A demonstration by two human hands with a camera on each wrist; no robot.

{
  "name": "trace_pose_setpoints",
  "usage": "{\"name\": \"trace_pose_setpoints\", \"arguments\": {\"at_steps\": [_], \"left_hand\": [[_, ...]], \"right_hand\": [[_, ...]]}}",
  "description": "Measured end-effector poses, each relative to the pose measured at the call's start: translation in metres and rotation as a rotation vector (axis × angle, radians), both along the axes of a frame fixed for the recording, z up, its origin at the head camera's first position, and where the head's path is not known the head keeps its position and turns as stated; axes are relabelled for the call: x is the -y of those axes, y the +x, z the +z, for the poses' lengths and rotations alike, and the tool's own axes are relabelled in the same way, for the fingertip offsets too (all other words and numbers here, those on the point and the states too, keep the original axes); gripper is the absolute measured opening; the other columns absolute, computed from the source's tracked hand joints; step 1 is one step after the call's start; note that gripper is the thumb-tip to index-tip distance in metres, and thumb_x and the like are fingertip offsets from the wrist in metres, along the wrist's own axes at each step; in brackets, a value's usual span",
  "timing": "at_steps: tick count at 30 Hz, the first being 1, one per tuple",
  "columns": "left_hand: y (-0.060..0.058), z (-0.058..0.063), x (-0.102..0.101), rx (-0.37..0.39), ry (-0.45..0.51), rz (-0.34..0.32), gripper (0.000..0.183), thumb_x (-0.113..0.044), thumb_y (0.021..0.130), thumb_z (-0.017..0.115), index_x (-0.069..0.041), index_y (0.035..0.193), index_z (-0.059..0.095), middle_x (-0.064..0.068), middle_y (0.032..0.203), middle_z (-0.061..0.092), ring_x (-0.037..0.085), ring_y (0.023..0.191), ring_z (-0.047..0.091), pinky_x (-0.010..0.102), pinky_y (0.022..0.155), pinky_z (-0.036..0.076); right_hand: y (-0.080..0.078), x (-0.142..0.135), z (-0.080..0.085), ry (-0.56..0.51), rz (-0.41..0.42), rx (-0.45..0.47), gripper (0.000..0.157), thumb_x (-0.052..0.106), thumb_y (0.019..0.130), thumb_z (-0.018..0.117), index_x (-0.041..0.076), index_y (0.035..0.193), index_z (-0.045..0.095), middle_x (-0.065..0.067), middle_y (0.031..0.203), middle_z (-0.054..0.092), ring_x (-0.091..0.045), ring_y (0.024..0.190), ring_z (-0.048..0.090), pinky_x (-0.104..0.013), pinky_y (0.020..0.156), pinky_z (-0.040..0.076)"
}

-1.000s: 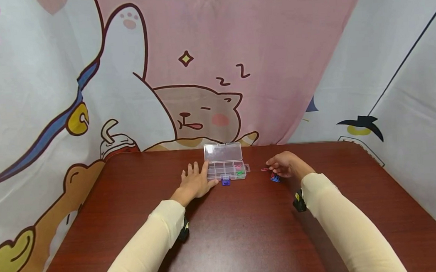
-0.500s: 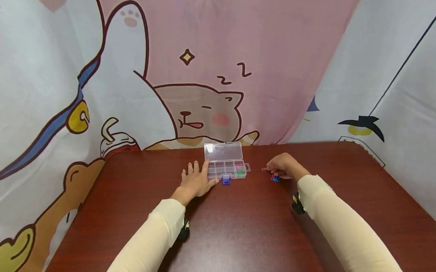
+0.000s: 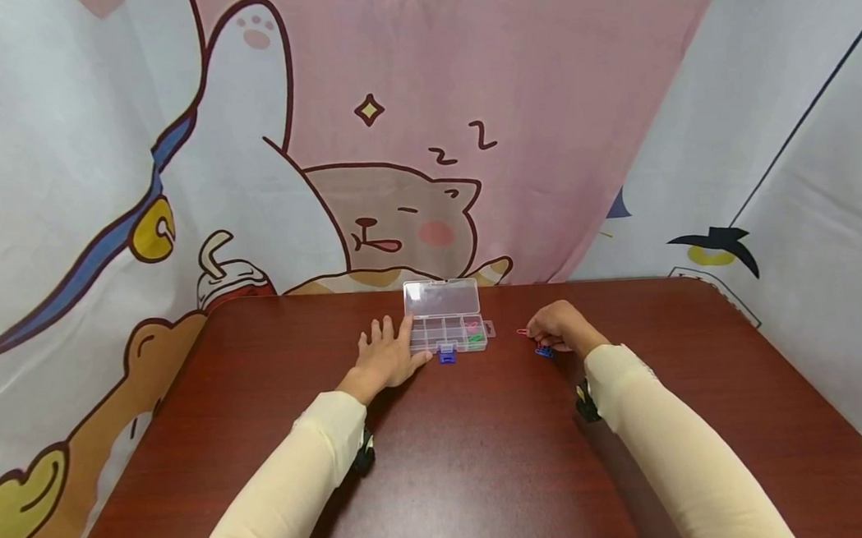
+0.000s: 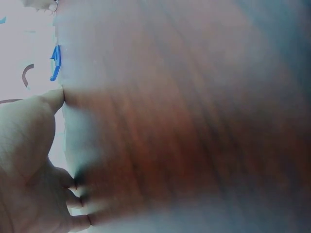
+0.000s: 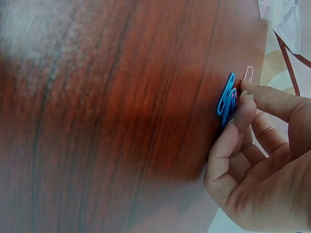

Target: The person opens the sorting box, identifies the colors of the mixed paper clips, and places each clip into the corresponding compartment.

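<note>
My left hand point(image 3: 384, 356) lies with fingers spread against the left side of a clear compartment box point(image 3: 445, 349); its thumb reaches the front edge. The box's lid point(image 3: 442, 299) stands raised behind it, and a blue latch point(image 3: 447, 356) hangs at the front. Pink clips point(image 3: 472, 326) and green clips point(image 3: 476, 339) sit in the right-hand compartments. To the right of the box, my right hand point(image 3: 562, 327) pinches a pink paper clip point(image 5: 249, 73) between thumb and fingertips, which partly cover it. Several blue paper clips point(image 5: 227, 99) lie against those fingertips.
The brown wooden table point(image 3: 472, 456) spreads around the box and clips. A cartoon-printed curtain point(image 3: 541, 130) hangs close behind its far edge. The box's hanging tab point(image 3: 489, 329) sticks out on its right.
My right hand has lowered slightly onto the clips, and its fingertips have drawn in around them. The left hand and the box keep their places.
</note>
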State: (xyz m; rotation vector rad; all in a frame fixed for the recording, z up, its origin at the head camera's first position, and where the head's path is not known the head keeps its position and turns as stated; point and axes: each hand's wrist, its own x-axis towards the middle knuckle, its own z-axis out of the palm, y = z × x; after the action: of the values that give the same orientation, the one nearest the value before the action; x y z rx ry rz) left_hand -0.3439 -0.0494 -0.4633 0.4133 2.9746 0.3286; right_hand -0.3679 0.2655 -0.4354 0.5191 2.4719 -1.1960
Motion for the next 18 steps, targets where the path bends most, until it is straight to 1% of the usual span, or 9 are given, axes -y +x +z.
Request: {"name": "trace_pose_setpoints", "arguments": {"at_steps": [3,6,13,18], "left_hand": [[0.0000,0.0004,-0.0001,0.002,-0.002,-0.002,0.082,-0.062,0.095,0.045,-0.021,0.157,0.011,0.025,0.159,0.017,0.044,0.146,0.013,0.061,0.115,0.014],[0.0000,0.0005,-0.0001,0.004,0.000,-0.004,0.082,-0.061,0.095,0.045,-0.021,0.157,0.011,0.025,0.159,0.017,0.044,0.146,0.013,0.061,0.115,0.014],[-0.0002,0.0003,0.0002,-0.002,0.008,-0.001,0.082,-0.061,0.095,0.046,-0.020,0.157,0.011,0.025,0.158,0.017,0.045,0.146,0.013,0.061,0.114,0.014],[-0.0002,-0.0003,-0.0002,0.004,0.005,0.000,0.082,-0.061,0.095,0.046,-0.020,0.157,0.011,0.025,0.159,0.016,0.045,0.146,0.013,0.061,0.114,0.014]], "right_hand": [[0.0006,-0.0007,0.0020,-0.005,0.023,0.018,0.009,0.008,0.082,0.068,0.009,0.074,0.071,0.002,0.061,0.060,-0.011,0.055,0.055,-0.029,0.056,0.048],[0.0009,-0.0011,0.0030,-0.003,0.047,0.023,0.008,0.007,0.083,0.068,0.009,0.076,0.072,0.001,0.062,0.060,-0.011,0.055,0.055,-0.029,0.057,0.048],[-0.0013,0.0007,-0.0002,0.003,0.011,0.015,0.007,0.008,0.086,0.066,0.007,0.087,0.073,0.003,0.063,0.060,-0.010,0.056,0.055,-0.028,0.057,0.048],[-0.0001,-0.0008,-0.0010,0.003,0.004,0.015,0.005,0.009,0.084,0.068,0.008,0.084,0.073,0.002,0.062,0.059,-0.011,0.055,0.055,-0.028,0.055,0.049]]}}
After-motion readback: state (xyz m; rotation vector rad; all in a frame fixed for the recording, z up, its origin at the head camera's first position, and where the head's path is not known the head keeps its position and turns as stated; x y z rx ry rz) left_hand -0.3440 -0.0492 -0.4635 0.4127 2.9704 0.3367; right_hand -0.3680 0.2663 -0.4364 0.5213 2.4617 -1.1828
